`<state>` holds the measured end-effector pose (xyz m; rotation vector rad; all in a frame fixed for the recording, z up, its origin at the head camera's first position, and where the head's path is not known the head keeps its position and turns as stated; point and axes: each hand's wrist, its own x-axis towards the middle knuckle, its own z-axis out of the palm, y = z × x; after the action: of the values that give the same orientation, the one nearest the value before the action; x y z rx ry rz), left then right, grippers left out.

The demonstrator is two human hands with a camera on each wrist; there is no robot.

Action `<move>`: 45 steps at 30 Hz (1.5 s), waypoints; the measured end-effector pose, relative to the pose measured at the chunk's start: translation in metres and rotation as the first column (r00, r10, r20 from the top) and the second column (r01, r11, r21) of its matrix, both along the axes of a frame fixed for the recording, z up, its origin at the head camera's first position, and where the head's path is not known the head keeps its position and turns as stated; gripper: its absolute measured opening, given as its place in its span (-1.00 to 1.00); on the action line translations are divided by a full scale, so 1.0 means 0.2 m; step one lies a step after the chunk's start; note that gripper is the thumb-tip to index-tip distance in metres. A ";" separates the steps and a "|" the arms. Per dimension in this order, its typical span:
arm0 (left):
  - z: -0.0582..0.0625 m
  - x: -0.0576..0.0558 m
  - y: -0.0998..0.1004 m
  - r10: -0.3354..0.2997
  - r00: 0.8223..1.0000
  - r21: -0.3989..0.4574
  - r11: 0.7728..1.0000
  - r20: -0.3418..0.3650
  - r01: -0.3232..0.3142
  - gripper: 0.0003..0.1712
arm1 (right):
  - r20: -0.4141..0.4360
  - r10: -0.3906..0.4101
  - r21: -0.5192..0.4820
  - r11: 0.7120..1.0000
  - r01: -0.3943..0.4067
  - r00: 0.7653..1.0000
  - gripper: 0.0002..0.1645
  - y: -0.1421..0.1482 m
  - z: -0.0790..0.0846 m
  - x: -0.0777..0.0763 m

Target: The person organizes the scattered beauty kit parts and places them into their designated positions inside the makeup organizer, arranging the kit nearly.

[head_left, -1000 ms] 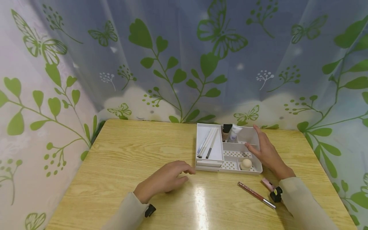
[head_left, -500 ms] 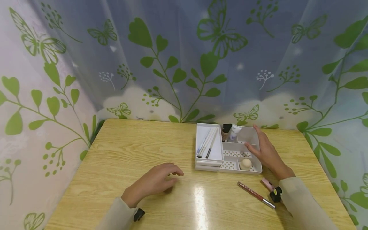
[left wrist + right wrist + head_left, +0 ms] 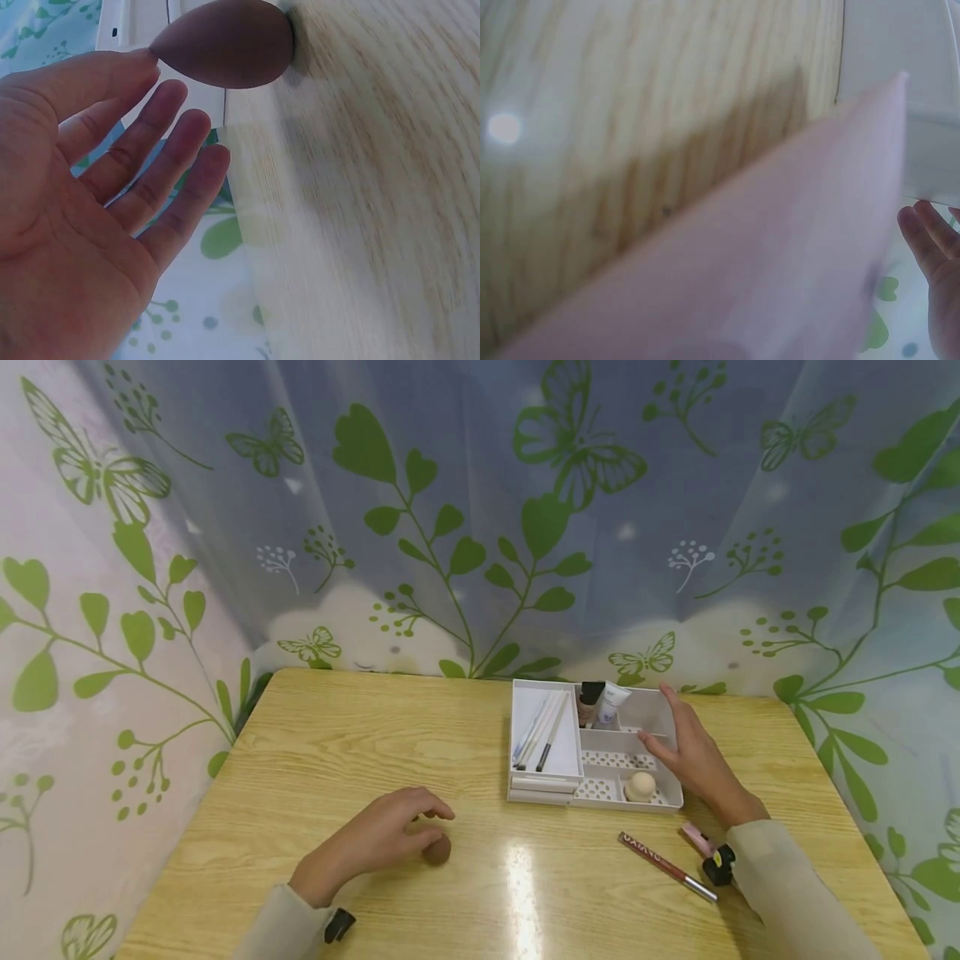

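Observation:
A brown egg-shaped makeup sponge stands on the table, its pointed tip towards my left hand. That hand hovers with loosely bent fingers; the sponge shows just past the thumb in the head view, where the hand partly covers it. In the left wrist view the thumb lies right at the sponge's tip. My right hand holds the right wall of a white organizer, thumb inside the rim and fingers outside. Inside are several slim brushes, a white tube, a black-capped bottle and a cream sponge.
A reddish-brown slim tube with a silver end lies in front of the organizer. Beside my right wrist is a pink thing, large and blurred in the right wrist view. A patterned curtain hangs behind the wooden table.
My left hand has moved left, away from the organizer, and the brown sponge now shows beyond its thumb. My right hand stays on the organizer's wall.

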<state>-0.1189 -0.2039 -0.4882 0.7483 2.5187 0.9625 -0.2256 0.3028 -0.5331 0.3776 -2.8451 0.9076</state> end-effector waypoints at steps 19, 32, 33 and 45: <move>-0.03 0.01 -0.05 -0.093 0.994 0.069 0.994 0.062 0.089 -0.60 | 0.009 0.002 -0.004 1.000 -0.002 1.000 0.17 -0.01 0.01 0.00; -0.06 0.01 -0.06 -0.143 0.986 0.105 0.985 0.086 0.134 -0.67 | -0.001 0.003 0.002 1.000 -0.003 1.000 0.16 0.00 0.00 -0.01; -0.06 0.01 -0.06 -0.143 0.986 0.110 0.985 0.091 0.133 -0.66 | 0.000 0.001 0.002 1.000 -0.001 1.000 0.16 0.00 0.00 -0.01; -0.09 0.01 -0.06 -0.101 0.984 0.109 0.990 0.144 0.086 -0.62 | 0.007 0.000 -0.003 1.000 0.000 1.000 0.16 0.00 0.00 0.00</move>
<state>-0.1179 -0.2150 -0.5056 0.7863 2.2997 1.0800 -0.2253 0.3022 -0.5332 0.3755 -2.8499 0.9150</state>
